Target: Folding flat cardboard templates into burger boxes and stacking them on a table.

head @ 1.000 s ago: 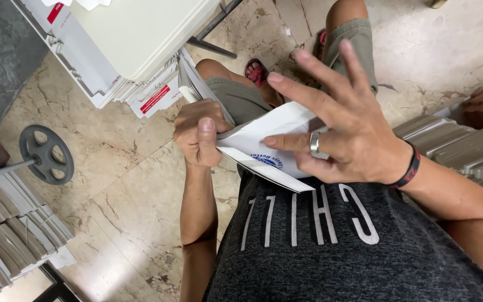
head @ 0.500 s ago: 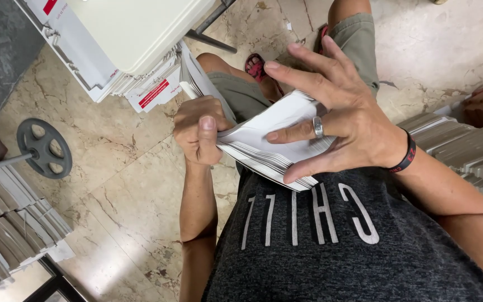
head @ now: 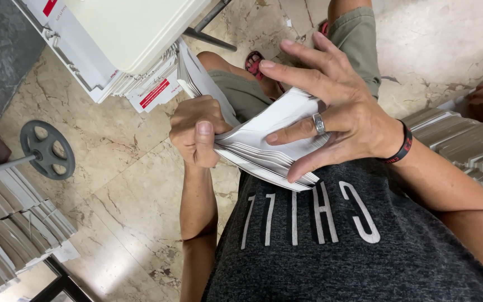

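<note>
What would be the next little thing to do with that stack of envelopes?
Probably peel the top envelope off with the right hand: its fingers lie spread flat on the envelope stack, while the left hand pinches the stack's end, thumb on top, holding it steady.

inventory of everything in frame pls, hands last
envelope stack: one, white, held between both hands at chest height
tray of mail: one, white with red labels, upper left on a cream surface
surface leg: one, dark metal, on the floor by the feet
wheel: one, grey, on the marble floor at left
envelope rows: several, white and tan, lower left
envelope rows on the right: several, tan, right edge
floor: beige marble
sandal: one clearly seen, red, on a foot
shorts: olive
shirt: dark grey, white lettering
wristband: one, black, right wrist
ring: one, silver, right hand
left hand: grips the stack's end
right hand: fingers spread over the stack
</note>
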